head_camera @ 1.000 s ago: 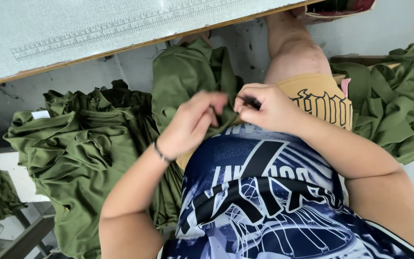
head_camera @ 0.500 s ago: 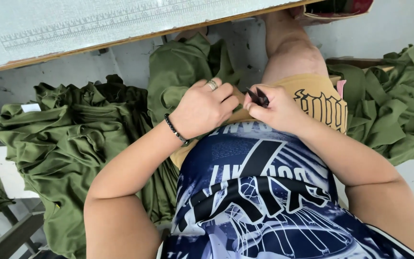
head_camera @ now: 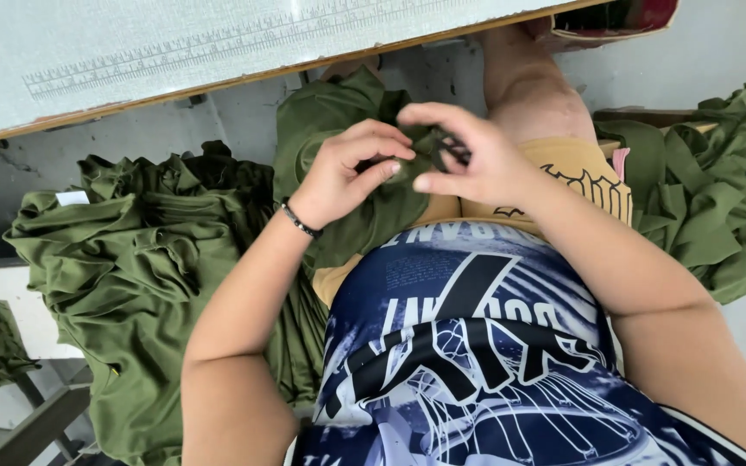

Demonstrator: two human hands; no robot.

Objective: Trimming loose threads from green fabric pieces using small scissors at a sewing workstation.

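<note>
I look down at my lap, where an olive green garment (head_camera: 331, 129) lies draped over my thigh. My left hand (head_camera: 344, 173), with a dark band at the wrist, pinches a fold of that fabric between thumb and fingers. My right hand (head_camera: 468, 157) meets it from the right and grips the same bunched bit of cloth, with a small dark object among its fingers that I cannot make out. Both hands are held just above my yellow shorts (head_camera: 580, 173).
A heap of olive green garments (head_camera: 140, 267) lies on a low stand at my left, another pile (head_camera: 710, 198) at my right. A table edge with a printed ruler strip (head_camera: 218, 52) runs across the top. My knee (head_camera: 533, 95) reaches under it.
Both hands have lifted away from my lap and risen toward the table edge, taking the green fabric with them. The view has shifted slightly.
</note>
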